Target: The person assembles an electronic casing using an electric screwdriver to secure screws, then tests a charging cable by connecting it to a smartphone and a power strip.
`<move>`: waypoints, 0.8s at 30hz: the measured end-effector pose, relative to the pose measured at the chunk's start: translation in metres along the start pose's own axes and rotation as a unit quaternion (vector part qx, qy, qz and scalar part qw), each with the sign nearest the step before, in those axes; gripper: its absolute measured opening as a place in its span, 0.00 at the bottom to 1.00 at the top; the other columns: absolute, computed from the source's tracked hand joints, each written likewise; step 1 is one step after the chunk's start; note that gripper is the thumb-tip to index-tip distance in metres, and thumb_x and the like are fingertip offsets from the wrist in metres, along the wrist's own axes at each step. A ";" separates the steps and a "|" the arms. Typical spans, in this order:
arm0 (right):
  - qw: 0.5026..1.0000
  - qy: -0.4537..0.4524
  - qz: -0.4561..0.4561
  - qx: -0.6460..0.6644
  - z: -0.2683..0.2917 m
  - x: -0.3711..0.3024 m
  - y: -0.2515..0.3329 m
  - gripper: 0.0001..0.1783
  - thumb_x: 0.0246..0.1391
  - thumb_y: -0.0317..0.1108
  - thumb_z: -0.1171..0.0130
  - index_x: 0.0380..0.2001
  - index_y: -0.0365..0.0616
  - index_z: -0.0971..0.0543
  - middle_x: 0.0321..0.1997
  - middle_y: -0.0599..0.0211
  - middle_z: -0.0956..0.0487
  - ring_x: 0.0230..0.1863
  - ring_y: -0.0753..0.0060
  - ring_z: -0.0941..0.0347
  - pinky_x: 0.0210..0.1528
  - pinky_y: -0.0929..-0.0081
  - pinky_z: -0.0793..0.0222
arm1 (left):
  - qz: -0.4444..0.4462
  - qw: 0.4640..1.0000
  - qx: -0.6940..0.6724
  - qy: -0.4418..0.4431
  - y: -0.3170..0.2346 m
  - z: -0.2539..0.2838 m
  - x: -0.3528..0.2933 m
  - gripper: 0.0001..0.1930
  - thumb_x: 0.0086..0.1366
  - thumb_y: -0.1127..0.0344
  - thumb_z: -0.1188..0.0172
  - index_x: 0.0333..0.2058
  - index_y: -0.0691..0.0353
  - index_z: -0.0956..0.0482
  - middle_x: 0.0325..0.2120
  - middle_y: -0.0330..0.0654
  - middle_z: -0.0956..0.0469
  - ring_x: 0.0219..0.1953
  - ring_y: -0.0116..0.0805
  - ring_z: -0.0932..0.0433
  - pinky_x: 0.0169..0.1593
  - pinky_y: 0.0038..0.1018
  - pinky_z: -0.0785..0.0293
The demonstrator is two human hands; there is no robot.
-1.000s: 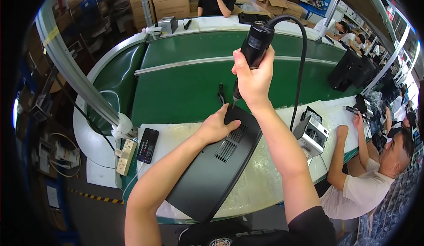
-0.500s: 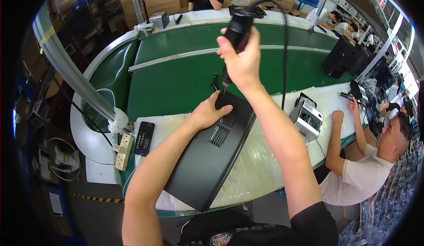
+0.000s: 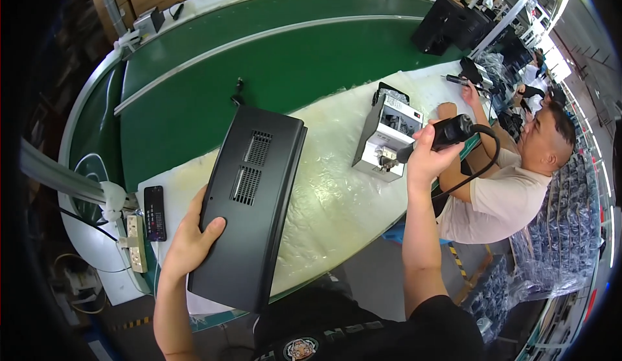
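the left hand point(image 3: 191, 241) has its grip pressed on the left edge of a black vented panel point(image 3: 249, 199), thumb on top, holding it tilted above the table point(image 3: 330, 186) covered in clear plastic. the right hand point(image 3: 424, 160) is wrapped around a black powered screwdriver point(image 3: 444, 134), its tip at a small grey metal device point(image 3: 389, 137) standing on the table. a dark phone point(image 3: 154, 213) lies near the left hand. a seated person point(image 3: 512, 173) works just beyond the right hand.

A black short-sleeved shirt with a small round chest emblem, forearms bare
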State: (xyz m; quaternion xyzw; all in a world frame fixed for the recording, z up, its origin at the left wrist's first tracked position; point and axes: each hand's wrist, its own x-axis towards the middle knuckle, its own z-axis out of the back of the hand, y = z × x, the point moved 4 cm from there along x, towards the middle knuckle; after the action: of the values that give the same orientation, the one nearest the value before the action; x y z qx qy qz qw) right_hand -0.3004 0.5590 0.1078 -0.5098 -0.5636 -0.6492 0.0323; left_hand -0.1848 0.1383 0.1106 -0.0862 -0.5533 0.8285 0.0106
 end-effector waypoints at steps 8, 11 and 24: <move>0.984 0.150 -0.083 0.051 -0.035 -0.026 0.071 0.21 0.62 0.28 0.48 0.55 0.32 0.39 0.40 0.58 0.24 0.25 0.74 0.27 0.29 0.76 0.28 | -0.013 0.998 0.056 0.008 0.004 0.002 -0.004 0.36 0.67 0.59 0.42 0.64 0.77 0.46 0.60 0.67 0.36 0.65 0.53 0.37 0.67 0.34 0.44; 0.959 0.173 -0.045 0.220 -0.076 -0.026 0.137 0.32 0.65 0.35 0.50 0.66 0.33 0.47 0.43 0.54 0.26 0.22 0.73 0.29 0.24 0.75 0.28 | -0.009 0.999 0.053 -0.003 0.008 0.004 -0.006 0.36 0.68 0.58 0.43 0.64 0.77 0.46 0.60 0.67 0.35 0.65 0.54 0.37 0.67 0.34 0.43; 0.830 0.352 0.006 0.433 -0.220 -0.093 0.229 0.39 0.60 0.31 0.41 0.66 0.38 0.51 0.42 0.54 0.24 0.25 0.76 0.27 0.29 0.79 0.28 | 0.003 0.999 0.038 0.011 0.016 0.003 -0.005 0.37 0.68 0.53 0.44 0.65 0.73 0.46 0.58 0.64 0.32 0.62 0.53 0.32 0.63 0.35 0.38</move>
State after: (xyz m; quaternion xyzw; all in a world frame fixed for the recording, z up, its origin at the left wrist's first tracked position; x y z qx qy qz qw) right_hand -0.2523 0.2584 0.2373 -0.1840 -0.7345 -0.4738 0.4497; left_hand -0.1790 0.1287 0.0982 -0.0963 -0.5213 0.8477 0.0172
